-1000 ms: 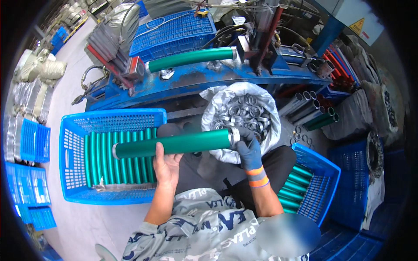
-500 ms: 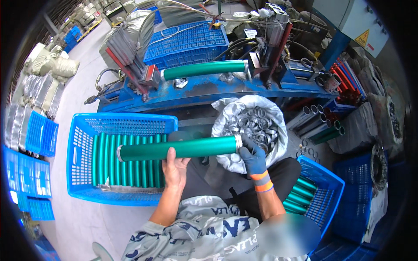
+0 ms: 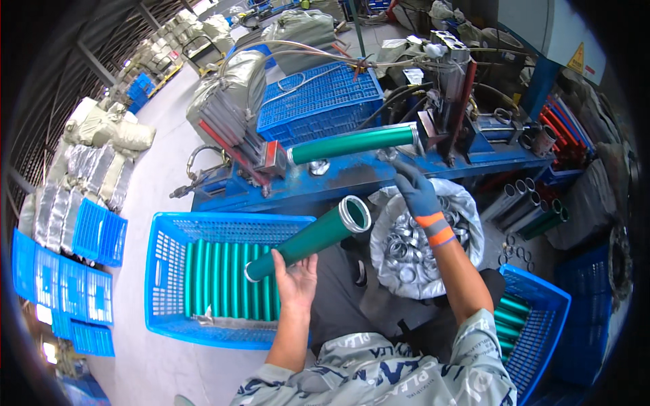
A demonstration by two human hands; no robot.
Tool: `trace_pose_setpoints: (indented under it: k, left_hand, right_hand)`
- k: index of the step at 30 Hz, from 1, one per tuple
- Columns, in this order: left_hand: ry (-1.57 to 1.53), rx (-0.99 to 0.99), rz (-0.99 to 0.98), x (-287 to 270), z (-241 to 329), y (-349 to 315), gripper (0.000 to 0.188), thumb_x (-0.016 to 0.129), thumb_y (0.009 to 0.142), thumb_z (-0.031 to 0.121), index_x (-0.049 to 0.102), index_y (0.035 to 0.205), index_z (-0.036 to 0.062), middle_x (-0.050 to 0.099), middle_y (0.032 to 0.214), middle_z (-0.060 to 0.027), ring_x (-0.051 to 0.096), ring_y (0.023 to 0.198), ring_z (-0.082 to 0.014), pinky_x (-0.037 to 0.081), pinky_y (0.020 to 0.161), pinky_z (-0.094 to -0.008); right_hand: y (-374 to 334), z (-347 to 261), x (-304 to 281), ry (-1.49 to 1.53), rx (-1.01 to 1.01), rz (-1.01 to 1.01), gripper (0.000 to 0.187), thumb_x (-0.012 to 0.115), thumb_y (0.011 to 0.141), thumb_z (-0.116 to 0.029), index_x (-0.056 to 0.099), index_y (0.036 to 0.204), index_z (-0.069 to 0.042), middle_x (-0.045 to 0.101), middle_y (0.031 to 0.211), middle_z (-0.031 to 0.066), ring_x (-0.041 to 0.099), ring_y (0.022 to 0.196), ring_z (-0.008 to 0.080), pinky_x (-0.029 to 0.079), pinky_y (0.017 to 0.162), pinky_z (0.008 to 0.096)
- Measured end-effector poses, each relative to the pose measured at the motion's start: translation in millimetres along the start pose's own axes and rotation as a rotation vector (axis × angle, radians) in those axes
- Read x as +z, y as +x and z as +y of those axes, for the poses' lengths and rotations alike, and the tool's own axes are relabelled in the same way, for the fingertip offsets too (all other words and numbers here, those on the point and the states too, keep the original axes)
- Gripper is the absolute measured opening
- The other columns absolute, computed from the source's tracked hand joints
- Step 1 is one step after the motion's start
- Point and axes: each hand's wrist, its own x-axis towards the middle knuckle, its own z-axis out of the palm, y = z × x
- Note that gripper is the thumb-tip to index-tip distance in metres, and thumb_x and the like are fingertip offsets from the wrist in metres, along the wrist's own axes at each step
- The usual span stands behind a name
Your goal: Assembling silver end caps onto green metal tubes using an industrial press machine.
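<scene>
A green metal tube (image 3: 301,243) with a silver ring on each end rests in my bare left hand (image 3: 296,279), tilted so that its open upper end points to the far right. My right hand (image 3: 417,192), in a dark glove with an orange cuff, is raised with its fingers stretched out and holds nothing. Just beyond its fingertips another green tube (image 3: 352,143) lies across the blue machine bench (image 3: 338,177), between two end clamps. Below my right hand stands a white sack (image 3: 467,203) of loose silver rings (image 3: 407,252).
At left, a blue crate (image 3: 230,220) holds a row of green tubes (image 3: 230,277). Another blue crate (image 3: 552,298) with green tubes stands by my right leg. Bare and green tubes (image 3: 518,203) lie right of the sack, near rings (image 3: 518,252) on the floor.
My right hand has let go of the held tube's right end and moved up toward the bench. The tube has tilted, its right end rising, in my left hand. The whole view has shifted.
</scene>
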Motion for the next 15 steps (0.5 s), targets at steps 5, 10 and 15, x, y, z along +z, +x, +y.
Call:
trace_pose_setpoints:
  k: [5,10,15]
  left_hand:
    - [0.02,0.075,0.05,-12.8,19.0,17.1,0.071,0.081,0.105,0.057,0.061,0.145,0.0017,0.067,0.147,-0.0127,0.063,0.143,-0.0288,0.052,0.124,-0.0471]
    - [0.019,0.048,0.061,4.0,10.9,22.6,0.067,0.087,0.102,0.054,0.064,0.138,0.0024,0.07,0.139,-0.0113,0.067,0.136,-0.0283,0.056,0.12,-0.0455]
    - [0.097,0.072,0.056,-16.7,17.9,26.4,0.058,0.077,0.108,0.056,0.068,0.136,0.0056,0.071,0.138,-0.0116,0.068,0.135,-0.0311,0.055,0.117,-0.0498]
  right_hand:
    - [95.1,-15.4,58.9,-0.84,-0.328,-0.009,0.082,0.084,0.096,-0.03,0.053,0.17,-0.012,0.058,0.169,0.0174,0.051,0.16,0.037,0.038,0.132,0.0531]
    - [166.7,39.7,46.8,-1.457,-0.288,-0.008,0.1,0.086,0.086,-0.029,0.041,0.176,-0.02,0.052,0.173,0.0159,0.041,0.165,0.0417,0.035,0.131,0.0666]
    - [136.7,-19.5,46.0,-1.205,-0.556,-0.077,0.084,0.09,0.082,-0.029,0.06,0.159,-0.015,0.071,0.144,0.0144,0.063,0.142,0.038,0.043,0.123,0.0639]
